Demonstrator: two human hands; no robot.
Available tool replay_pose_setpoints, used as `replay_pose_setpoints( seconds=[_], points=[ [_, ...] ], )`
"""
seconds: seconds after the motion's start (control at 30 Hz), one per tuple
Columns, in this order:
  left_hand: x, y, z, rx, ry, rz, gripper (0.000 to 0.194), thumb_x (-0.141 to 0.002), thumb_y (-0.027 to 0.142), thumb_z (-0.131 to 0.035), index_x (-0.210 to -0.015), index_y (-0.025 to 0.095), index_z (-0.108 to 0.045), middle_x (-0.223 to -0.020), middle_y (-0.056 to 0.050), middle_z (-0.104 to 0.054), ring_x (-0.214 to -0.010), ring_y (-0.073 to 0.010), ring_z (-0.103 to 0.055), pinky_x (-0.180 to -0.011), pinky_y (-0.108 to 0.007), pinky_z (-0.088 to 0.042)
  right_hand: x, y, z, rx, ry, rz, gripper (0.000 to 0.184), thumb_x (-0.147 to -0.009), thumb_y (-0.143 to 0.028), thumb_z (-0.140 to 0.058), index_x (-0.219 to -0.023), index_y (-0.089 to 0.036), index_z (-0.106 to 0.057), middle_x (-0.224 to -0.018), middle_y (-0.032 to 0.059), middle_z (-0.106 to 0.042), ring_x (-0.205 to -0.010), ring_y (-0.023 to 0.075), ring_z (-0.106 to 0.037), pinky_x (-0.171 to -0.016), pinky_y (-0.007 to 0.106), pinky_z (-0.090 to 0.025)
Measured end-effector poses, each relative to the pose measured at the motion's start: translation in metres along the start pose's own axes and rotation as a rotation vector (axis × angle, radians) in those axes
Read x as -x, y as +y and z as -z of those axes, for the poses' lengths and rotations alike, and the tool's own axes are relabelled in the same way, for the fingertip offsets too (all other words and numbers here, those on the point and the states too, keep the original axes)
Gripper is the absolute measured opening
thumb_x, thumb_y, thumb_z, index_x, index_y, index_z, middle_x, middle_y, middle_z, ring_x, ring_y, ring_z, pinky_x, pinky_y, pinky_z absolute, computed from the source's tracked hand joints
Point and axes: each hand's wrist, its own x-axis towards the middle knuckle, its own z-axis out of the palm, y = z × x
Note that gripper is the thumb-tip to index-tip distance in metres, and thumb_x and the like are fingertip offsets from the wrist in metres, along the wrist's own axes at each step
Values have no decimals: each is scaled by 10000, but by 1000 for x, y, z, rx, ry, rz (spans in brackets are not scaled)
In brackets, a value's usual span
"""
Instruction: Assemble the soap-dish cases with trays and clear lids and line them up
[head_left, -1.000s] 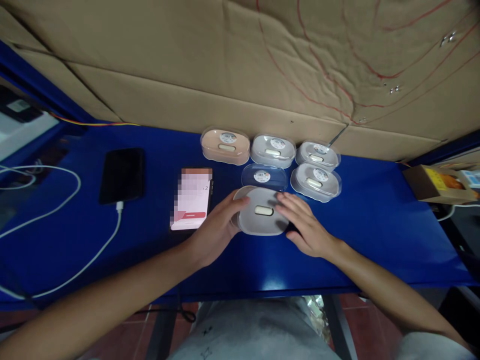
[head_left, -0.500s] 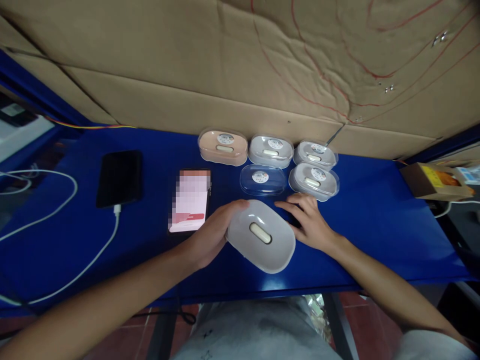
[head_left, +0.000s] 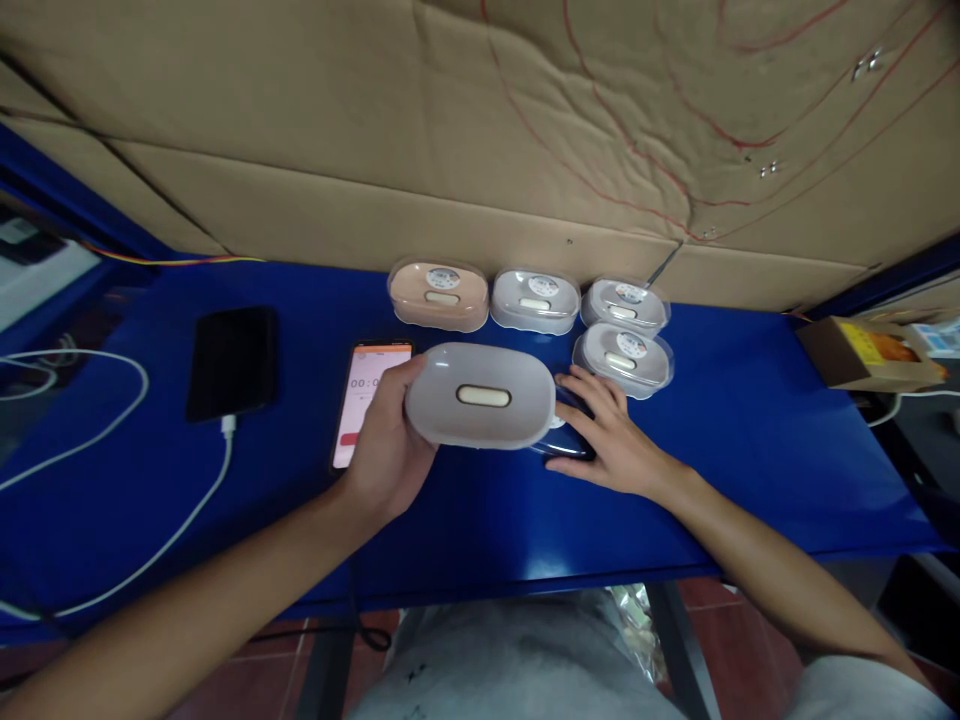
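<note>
My left hand (head_left: 386, 440) is closed on the left end of a grey oval container (head_left: 480, 425), held above the table. The container has a pale oblong inset in its middle. Partly hidden behind its right end is a clear plastic lid (head_left: 574, 440). My right hand (head_left: 611, 435) grips this lid by its right edge, with fingertips above and thumb below. Toward the back stand a peach container (head_left: 441, 315) and several grey ones, including a left one (head_left: 535, 318) and a front right one (head_left: 622, 378), all under clear lids with round labels.
A lit phone (head_left: 349, 415), partly covered by my left hand, lies on the blue table (head_left: 750, 440). Farther left, a black device (head_left: 232, 360) has a white cable plugged in. A cardboard panel (head_left: 315, 210) stands behind. An open small box (head_left: 862, 360) sits at the right edge.
My left hand has turned the grey container and moved it left and up, over part of the phone. My right hand has taken hold of the clear lid and drawn it toward me.
</note>
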Motion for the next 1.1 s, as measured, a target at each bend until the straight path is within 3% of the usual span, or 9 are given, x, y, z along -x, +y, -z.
replay_pose_setpoints(
  seconds=[0.2,0.33,0.43,0.6,0.83,0.97,1.1],
  points=[
    [-6,2,1,82,-14,-103,171,-1045,331,-637,-1038,280,-800,-1118,22,-834,-1293,-271,-684,-1004,-355,-598,3,-10,5,-116,-7,173,664,-1000,-500,-700,-1571,-207,-531,-1577,191,-598,-1511,347,-536,-1163,554,-513],
    [-6,-7,5,21,-99,51,305,-1061,409,-654,-1243,200,-780,-1257,-54,-807,-1264,-272,-693,-1007,-352,-578,7,-29,7,-71,138,321,627,-977,-508,-727,-1532,-255,-579,-1553,137,-628,-1555,366,-479,-1193,580,-492],
    [1,-16,6,-11,-209,186,360,-1027,459,-717,-1277,204,-763,-1306,-75,-784,-1248,-276,-695,-982,-338,-563,7,-30,8,-37,231,273,666,-968,-509,-765,-1559,-288,-551,-1542,130,-624,-1548,384,-482,-1210,606,-478],
    [13,-25,5,-77,-359,230,400,-1022,528,-716,-1299,245,-767,-1340,-67,-760,-1262,-282,-672,-979,-328,-535,6,-18,6,-96,213,160,824,-982,-501,-756,-1686,-310,-372,-1617,153,-533,-1559,411,-460,-1205,641,-477],
    [15,-33,5,-47,-432,251,401,-1016,547,-721,-1299,266,-759,-1349,-66,-742,-1277,-267,-650,-990,-320,-525,8,-21,-1,-150,162,127,844,-962,-514,-783,-1677,-348,-367,-1678,139,-447,-1590,424,-408,-1239,675,-442],
    [15,-34,5,-44,-448,246,429,-991,567,-748,-1298,268,-754,-1362,-66,-731,-1311,-270,-633,-1032,-328,-517,6,-23,0,-143,166,131,814,-979,-493,-772,-1668,-361,-359,-1636,133,-468,-1590,411,-406,-1246,669,-451],
    [16,-32,8,-84,-484,243,514,-913,583,-830,-1325,297,-719,-1352,-66,-729,-1270,-270,-656,-1003,-337,-533,8,-24,-1,-88,212,170,708,-986,-442,-775,-1608,-350,-451,-1566,121,-514,-1576,388,-420,-1244,647,-472]
  ],
)
